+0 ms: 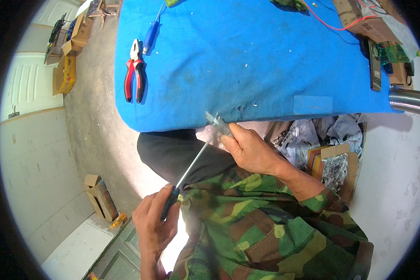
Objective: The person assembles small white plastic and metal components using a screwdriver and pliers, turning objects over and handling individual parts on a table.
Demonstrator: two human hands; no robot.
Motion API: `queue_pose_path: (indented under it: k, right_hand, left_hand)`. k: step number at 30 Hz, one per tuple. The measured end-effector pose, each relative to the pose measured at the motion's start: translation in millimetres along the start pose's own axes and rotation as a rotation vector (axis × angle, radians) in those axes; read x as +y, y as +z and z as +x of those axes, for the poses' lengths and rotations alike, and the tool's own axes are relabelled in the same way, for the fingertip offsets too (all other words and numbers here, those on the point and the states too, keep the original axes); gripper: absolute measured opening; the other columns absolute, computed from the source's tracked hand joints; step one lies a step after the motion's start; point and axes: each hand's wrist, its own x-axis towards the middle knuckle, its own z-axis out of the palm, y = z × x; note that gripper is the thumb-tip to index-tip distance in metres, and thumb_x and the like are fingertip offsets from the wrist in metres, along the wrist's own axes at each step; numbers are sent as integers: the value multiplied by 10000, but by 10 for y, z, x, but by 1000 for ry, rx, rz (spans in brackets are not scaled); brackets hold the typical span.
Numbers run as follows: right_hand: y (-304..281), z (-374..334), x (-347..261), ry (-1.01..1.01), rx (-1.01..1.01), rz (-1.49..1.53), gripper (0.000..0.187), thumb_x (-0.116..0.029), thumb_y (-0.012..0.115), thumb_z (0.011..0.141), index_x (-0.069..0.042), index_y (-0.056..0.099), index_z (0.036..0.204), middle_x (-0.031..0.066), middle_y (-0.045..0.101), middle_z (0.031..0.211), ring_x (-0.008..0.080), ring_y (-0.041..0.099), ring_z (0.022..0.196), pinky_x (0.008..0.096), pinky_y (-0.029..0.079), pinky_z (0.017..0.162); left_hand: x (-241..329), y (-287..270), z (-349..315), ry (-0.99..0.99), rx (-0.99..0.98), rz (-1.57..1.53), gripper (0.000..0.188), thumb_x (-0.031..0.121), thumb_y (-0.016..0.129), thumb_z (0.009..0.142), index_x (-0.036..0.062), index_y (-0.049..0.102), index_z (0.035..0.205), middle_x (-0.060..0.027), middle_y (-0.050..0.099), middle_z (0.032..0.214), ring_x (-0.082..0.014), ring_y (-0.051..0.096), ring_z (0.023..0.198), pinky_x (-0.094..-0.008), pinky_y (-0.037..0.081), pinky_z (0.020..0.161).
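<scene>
My left hand [155, 219] is wrapped round the dark handle of a screwdriver [193, 164], whose long metal shaft slants up and to the right. Its tip reaches a small clear plastic part [218, 123], pinched between the thumb and fingers of my right hand [251, 150]. The part sits just off the near edge of the blue-covered table [186, 88], above my lap. Whether the tip is inside the part or only against it, I cannot tell. On the table lie red-and-black pliers [134, 74] and a second screwdriver with a blue handle [150, 38].
A clear flat rectangle [313, 104] lies by the table's near edge. At the right are a steel cylinder [408, 101], a dark flat bar [374, 65] and a cardboard box [366, 23] with red wire. Below stand plastic bags [343, 133] and an open carton [335, 168].
</scene>
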Motion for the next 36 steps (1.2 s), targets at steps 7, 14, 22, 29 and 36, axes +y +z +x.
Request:
queue_pose_path:
  k: [7,14,22,29,36]
  right_hand:
    - [-38,-4,-60,54,-34,-14,292,-251,572,1072,25,508,1004,328,621,809,560,618,817,572,462,680]
    - [28,9,46,-23,14,-24,258,-229,571,1073,22,511,1081,319,636,820,543,634,807,567,468,672]
    - [89,-11,-19,8,54,-276,296,-247,592,1060,38,513,1056,315,644,727,555,651,729,643,489,666]
    - [131,-13,-135,45,78,-393,293,-227,600,1046,54,522,1025,308,656,703,553,663,702,646,519,679]
    - [160,-8,-145,16,135,-476,290,-223,605,1040,53,524,997,290,661,686,517,681,679,613,543,643]
  left_hand:
    - [-26,-23,12,-14,-21,-17,477,-11,825,795,30,716,1257,-168,771,985,-276,758,830,-361,575,737]
    - [-16,-1,54,-13,3,-32,416,-16,803,813,36,714,1217,-153,769,957,-285,757,810,-372,589,710]
    - [116,-137,89,38,-63,210,508,-27,790,808,44,686,1300,-166,752,954,-297,735,818,-408,570,688]
    - [361,-252,75,169,-137,523,503,27,735,846,0,660,1342,-82,635,895,-194,607,711,-333,502,576]
    - [459,-357,95,288,-172,676,469,20,670,871,-25,651,1338,-85,605,916,-169,587,715,-299,454,539]
